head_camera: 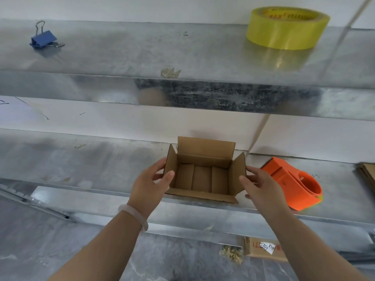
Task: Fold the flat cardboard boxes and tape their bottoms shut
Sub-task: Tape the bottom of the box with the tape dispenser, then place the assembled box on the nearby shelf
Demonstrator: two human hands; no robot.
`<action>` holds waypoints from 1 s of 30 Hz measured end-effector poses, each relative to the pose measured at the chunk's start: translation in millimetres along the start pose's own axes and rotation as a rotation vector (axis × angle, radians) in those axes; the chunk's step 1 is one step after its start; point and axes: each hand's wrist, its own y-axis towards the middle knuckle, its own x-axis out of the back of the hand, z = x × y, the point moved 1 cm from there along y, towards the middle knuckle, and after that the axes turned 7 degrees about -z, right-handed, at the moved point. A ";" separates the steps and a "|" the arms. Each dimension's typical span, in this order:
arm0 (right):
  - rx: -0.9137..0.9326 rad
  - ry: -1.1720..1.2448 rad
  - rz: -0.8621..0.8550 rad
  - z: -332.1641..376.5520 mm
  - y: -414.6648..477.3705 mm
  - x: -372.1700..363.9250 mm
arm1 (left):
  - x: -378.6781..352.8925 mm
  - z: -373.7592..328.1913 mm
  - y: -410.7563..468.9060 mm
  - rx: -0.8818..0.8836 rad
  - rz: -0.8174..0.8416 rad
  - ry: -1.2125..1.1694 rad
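Head view, sole entry.

Item 1: cardboard box (pixel 203 179), small, brown, erected. It stands upright on the lower shelf (pixel 81 159) near its front edge, with four top flaps raised or splayed. Its bottom flaps are folded in and visible as three panels on the inner floor. Whether tape is on the underside cannot be told.

Item 2: left grip (pixel 150 183), with a pale bracelet (pixel 134 214) at the wrist. Thumb and fingers are curved around the box's left wall and flap, holding it lightly.

Item 3: right grip (pixel 261 185). It mirrors the left, with the thumb at the front of the right flap and the fingers behind it, pinching lightly.

Item 4: orange tape dispenser (pixel 294 185), on the same shelf just beside the box, to its right.

Item 5: flat cardboard stack (pixel 367 173), at the far right edge and only partly in view.

Item 6: yellow tape roll (pixel 284 29) and blue binder clip (pixel 43 38), well apart on the upper shelf (pixel 121 47).

Item 7: labelled carton (pixel 263 249), below the shelf.

Handling note (judgement): the step appears to be squaring the formed box between both grips.
- Press on the walls rather than the loose flaps, so the corners stay true.
- If the underside is untaped, invert the box, hold the bottom seam closed and flush, and take up the dispenser at the right.
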 end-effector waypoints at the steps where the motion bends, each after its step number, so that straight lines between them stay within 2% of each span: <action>1: 0.025 -0.082 0.007 4.3 3.3 1.2 | 0.0 -3.0 4.2 -0.035 -0.013 0.086; 6: 0.152 -0.323 0.032 17.4 5.6 0.3 | -4.3 1.2 19.1 -0.116 0.049 0.372; 12: 0.229 -0.453 0.097 20.7 3.3 -0.4 | -5.9 9.7 16.1 -0.079 -0.008 0.373; 23: 0.196 -0.428 0.146 17.9 1.9 -3.0 | -13.0 0.3 8.6 -0.040 -0.075 0.376; 30: 0.302 -0.374 0.135 17.7 -9.0 -1.8 | 4.0 3.3 -18.1 -0.037 -0.203 0.344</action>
